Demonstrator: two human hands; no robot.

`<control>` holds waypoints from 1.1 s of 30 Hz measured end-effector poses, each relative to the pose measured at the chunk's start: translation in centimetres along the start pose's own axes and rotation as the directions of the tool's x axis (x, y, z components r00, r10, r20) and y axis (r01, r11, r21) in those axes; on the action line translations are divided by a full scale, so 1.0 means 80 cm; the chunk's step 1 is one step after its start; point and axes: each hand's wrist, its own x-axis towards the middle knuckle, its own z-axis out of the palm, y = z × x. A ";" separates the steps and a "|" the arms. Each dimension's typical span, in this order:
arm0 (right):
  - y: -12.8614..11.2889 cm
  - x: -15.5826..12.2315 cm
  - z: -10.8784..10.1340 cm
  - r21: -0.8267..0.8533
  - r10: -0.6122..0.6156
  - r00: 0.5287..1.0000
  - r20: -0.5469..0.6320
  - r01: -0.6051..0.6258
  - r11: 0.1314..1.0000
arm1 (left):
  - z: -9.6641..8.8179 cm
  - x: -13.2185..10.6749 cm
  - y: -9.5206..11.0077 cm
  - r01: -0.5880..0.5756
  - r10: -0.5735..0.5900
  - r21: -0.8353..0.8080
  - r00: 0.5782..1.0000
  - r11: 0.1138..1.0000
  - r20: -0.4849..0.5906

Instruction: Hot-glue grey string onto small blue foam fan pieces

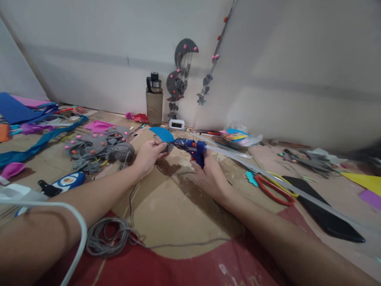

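1. Nearest, at 7 o'clock, a coil of grey yarn [107, 236] lies on the cardboard [169, 214]. One strand trails off toward 3 o'clock. A white cable [77, 222] curves over the left forearm.
2. At 9 o'clock of the left forearm lies a blue-and-white gadget [67, 180].
3. The left hand [149, 154], just left of centre, has its fingers pinched on a blue crescent [162, 134]. The crescent sticks up toward 1 o'clock from the hand. A small grey piece sits under the thumb, too blurred to make out.
4. The right hand [210, 174], at 4 o'clock of the left, has its fingers clenched round the handle of a blue glue gun [195, 149]. The nozzle points toward 9 o'clock, almost touching the crescent's base.
5. A long clear stick [268, 171] runs from the gun's back toward 4 o'clock.
6. Red-and-yellow scissors [272, 188] lie at 3 o'clock of the right hand, and a black case [321, 210] lies beyond them.
7. A yarn ball [123, 151] sits just at 9 o'clock of the left hand, with a grey felt pile [89, 145] beside it.
8. Farther, at 12 o'clock, stand a bottle [154, 103] and a white clock [176, 124].
9. Grey mobiles [181, 67] hang on the wall behind them.
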 end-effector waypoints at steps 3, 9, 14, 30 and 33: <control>0.000 0.001 -0.001 -0.020 0.004 1.000 0.000 -0.004 1.000 | 0.000 -0.001 0.002 0.000 0.000 -0.003 1.000 1.000 0.000; 0.007 0.000 0.001 -0.038 -0.011 1.000 -0.019 0.010 0.999 | -0.002 -0.001 0.001 -0.004 0.004 -0.015 1.000 1.000 0.007; 0.008 0.000 0.000 -0.039 -0.004 1.000 -0.027 0.003 0.999 | -0.005 0.001 -0.001 -0.023 0.024 -0.033 0.999 0.999 0.025; 0.005 -0.002 0.002 -0.003 -0.030 0.999 -0.039 0.030 1.000 | -0.006 0.005 -0.005 0.011 -0.010 -0.042 1.000 0.999 0.019; 0.005 -0.002 0.003 -0.002 -0.015 0.999 -0.030 0.015 1.000 | -0.004 0.002 -0.002 0.023 -0.022 -0.036 0.999 0.999 0.023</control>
